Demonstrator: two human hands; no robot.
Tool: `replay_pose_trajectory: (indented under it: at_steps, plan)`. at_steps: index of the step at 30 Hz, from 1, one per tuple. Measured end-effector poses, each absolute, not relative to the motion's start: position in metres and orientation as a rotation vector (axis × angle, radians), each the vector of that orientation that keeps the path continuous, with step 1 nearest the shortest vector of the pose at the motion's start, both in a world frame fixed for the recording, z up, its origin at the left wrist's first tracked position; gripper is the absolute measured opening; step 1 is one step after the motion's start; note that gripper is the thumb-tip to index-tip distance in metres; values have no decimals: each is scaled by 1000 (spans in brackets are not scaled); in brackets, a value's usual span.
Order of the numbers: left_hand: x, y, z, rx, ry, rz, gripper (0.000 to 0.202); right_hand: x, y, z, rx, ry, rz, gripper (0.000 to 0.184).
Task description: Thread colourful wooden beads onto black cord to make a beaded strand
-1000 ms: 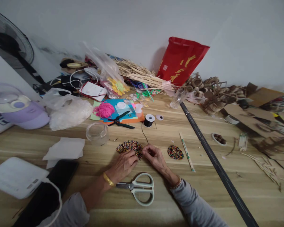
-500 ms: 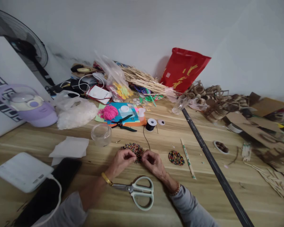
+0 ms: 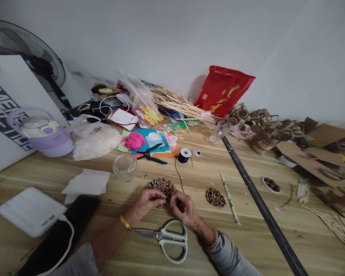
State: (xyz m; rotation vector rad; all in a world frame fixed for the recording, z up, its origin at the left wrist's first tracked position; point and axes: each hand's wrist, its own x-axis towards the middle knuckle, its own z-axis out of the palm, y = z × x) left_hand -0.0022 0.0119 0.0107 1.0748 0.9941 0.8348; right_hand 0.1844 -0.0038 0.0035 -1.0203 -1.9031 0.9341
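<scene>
A heap of small multicoloured beads [image 3: 162,185] lies on the wooden table, just beyond my fingertips. My left hand [image 3: 146,203] is at its near left side, thumb and fingers pinched together; whatever is in the pinch is too small to make out. Close beside it, my right hand [image 3: 185,210] has its fingers curled and closed. A thin black cord [image 3: 179,177] runs from a spool [image 3: 184,155] down to my right hand, where its end is hidden. Scissors with pale green handles [image 3: 174,241] lie under my wrists. A coiled ring of strung beads [image 3: 215,197] rests to the right.
A clear jar [image 3: 125,168], black-handled pliers [image 3: 151,154] and pink yarn [image 3: 134,140] lie beyond the beads. On the left are a white device [image 3: 31,211] with a cable and paper sheets [image 3: 86,181]. A dark strip [image 3: 255,195] crosses the table at right, past a paper-wrapped stick [image 3: 230,199].
My right hand has drawn slightly nearer to me and toward my left fingertips, so more of the bead heap shows. The view has tilted up a little.
</scene>
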Motion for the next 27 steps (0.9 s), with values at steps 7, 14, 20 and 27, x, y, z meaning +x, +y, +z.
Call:
replay_pose_trajectory:
  at_steps: [7, 14, 20, 27]
  plan:
    - [-2, 15, -3, 1073, 1019, 822, 22, 186, -2, 1, -1054, -1925, 959, 10]
    - [-2, 14, -4, 1111, 1025, 820, 24, 186, -3, 1, -1010, -1981, 954, 7]
    - [-3, 13, -6, 1114, 1030, 823, 26, 185, -3, 4, -996, -2007, 918, 7]
    - [-4, 12, -2, 1151, 1045, 820, 23, 186, -2, 2, -1010, -2025, 914, 8]
